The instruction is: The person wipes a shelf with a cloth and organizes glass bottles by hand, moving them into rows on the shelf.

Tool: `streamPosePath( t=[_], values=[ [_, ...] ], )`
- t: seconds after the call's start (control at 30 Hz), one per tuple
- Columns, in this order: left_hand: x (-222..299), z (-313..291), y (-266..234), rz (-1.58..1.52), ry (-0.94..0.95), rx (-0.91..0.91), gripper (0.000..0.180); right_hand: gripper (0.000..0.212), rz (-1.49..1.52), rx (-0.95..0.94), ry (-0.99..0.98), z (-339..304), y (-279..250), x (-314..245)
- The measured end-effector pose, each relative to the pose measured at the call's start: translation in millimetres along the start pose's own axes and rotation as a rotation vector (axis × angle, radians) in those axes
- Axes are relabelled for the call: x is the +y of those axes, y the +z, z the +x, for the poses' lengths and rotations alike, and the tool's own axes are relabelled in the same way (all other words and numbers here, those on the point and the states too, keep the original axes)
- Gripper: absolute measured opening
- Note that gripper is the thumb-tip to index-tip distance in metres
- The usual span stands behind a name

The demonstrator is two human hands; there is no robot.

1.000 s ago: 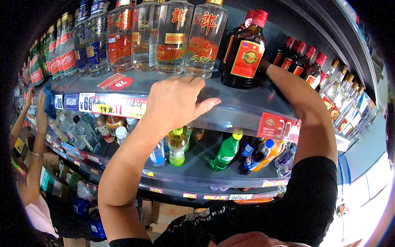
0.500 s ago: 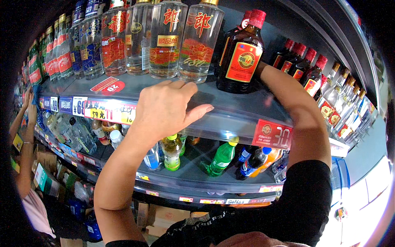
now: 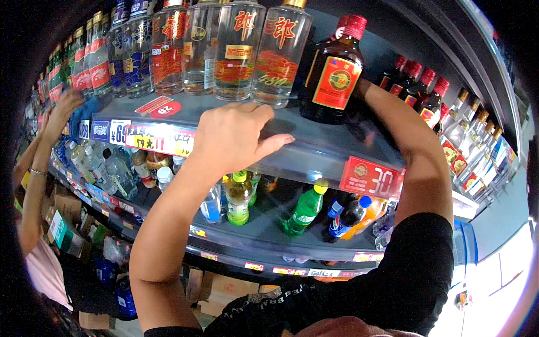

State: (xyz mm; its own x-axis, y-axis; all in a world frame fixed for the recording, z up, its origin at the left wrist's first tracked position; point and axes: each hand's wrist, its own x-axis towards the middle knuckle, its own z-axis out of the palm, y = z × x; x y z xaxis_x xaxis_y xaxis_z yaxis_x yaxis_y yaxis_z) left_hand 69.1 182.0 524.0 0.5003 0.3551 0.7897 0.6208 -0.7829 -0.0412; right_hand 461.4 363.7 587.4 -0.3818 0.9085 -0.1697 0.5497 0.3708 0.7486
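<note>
My left hand [image 3: 236, 137] lies on the front edge of the grey upper shelf [image 3: 314, 151], fingers flat and pointing right, holding nothing. Just behind it stand tall clear bottles with red and gold labels [image 3: 281, 53]. My right forearm [image 3: 404, 146] reaches up over the shelf, and the hand is hidden behind a dark flat bottle with a red cap and red label [image 3: 336, 73]. I cannot tell whether that hand grips anything. A red price tag [image 3: 370, 177] hangs on the shelf edge below my right arm.
More dark red-capped bottles [image 3: 421, 90] line the shelf to the right. The lower shelf holds green, blue and orange drink bottles [image 3: 306, 210]. At far left another person's hands [image 3: 62, 106] hold a blue cloth [image 3: 84, 115] against the shelf. Cardboard boxes [image 3: 64, 230] sit on the floor.
My left hand has shifted slightly along the shelf edge and its fingers lie flatter. My right arm stays behind the dark bottle.
</note>
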Motion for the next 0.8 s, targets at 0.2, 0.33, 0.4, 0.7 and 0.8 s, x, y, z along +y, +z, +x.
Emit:
streamPosePath(
  t=[0.2,0.33,0.4,0.7,0.8],
  values=[
    [-2,-1,0,0.015,-0.010,0.008,0.040,0.019,-0.177,0.115,-0.182,-22,-10,-8],
    [-2,-1,-1,0.043,-0.002,0.020,0.044,0.019,-0.292,0.153,-0.270,-29,-12,-17],
    [-3,-2,-1,0.050,0.004,0.020,0.044,0.019,-0.349,0.153,-0.305,-28,-10,-19],
    [-12,-6,-5,0.078,-0.064,-0.079,0.049,0.042,0.467,-0.058,0.144,-59,-63,-71],
    [-2,-1,-5,0.070,-0.043,-0.080,0.050,0.043,0.584,0.037,0.223,-98,-79,-83]
  ],
)
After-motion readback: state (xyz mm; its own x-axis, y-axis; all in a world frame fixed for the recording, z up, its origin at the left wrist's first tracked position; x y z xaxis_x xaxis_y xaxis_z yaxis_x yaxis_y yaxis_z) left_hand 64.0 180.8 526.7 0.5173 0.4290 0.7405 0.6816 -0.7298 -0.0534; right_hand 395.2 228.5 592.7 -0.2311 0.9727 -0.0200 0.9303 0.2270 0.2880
